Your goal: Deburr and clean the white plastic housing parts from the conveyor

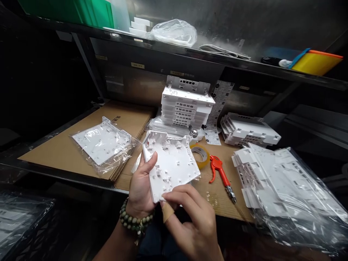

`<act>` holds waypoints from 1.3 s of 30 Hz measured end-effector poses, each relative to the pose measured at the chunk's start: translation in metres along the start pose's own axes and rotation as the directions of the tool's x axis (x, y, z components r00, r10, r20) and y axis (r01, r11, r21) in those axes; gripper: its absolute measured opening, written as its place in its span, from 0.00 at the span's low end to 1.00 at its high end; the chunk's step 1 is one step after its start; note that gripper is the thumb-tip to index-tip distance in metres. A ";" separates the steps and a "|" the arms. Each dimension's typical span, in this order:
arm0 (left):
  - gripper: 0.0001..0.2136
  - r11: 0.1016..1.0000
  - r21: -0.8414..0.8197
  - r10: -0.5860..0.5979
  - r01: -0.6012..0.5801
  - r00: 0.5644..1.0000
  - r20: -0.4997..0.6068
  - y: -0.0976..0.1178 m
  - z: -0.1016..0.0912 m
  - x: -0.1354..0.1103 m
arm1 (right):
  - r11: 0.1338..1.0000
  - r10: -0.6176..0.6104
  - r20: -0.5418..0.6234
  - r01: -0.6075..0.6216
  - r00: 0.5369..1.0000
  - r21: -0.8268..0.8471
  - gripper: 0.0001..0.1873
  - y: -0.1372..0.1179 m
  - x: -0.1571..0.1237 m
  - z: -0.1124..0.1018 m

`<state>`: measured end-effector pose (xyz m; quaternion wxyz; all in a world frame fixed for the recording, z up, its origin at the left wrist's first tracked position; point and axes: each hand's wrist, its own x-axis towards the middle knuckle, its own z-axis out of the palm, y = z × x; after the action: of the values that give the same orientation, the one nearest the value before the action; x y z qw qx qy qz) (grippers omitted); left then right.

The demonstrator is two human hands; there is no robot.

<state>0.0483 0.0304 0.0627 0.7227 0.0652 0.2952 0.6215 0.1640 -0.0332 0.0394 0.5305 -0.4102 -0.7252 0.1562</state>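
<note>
A white plastic panel with small raised clips is held above the front edge of the workbench. My left hand, with a bead bracelet on the wrist, grips the panel's left edge, thumb on top. My right hand pinches at the panel's near bottom edge; its thumb wears a tan tape wrap. Whether anything small sits between those fingertips cannot be made out.
A bagged white panel lies on cardboard sheets at the left. Stacks of white panels stand behind, more stacked panels at the right, and bagged panels at the far right. A tape roll and a red-handled tool lie beside the panel.
</note>
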 end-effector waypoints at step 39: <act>0.26 0.901 0.169 0.411 -0.399 0.911 -0.041 0.001 -0.003 0.000 | 0.996 0.092 -0.038 -0.092 0.995 0.004 0.09 0.008 -0.001 -0.002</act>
<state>0.0462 0.0297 0.0611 0.5587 0.1583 0.3501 0.7350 0.1697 -0.0294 0.0344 0.5371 -0.4453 -0.6951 0.1734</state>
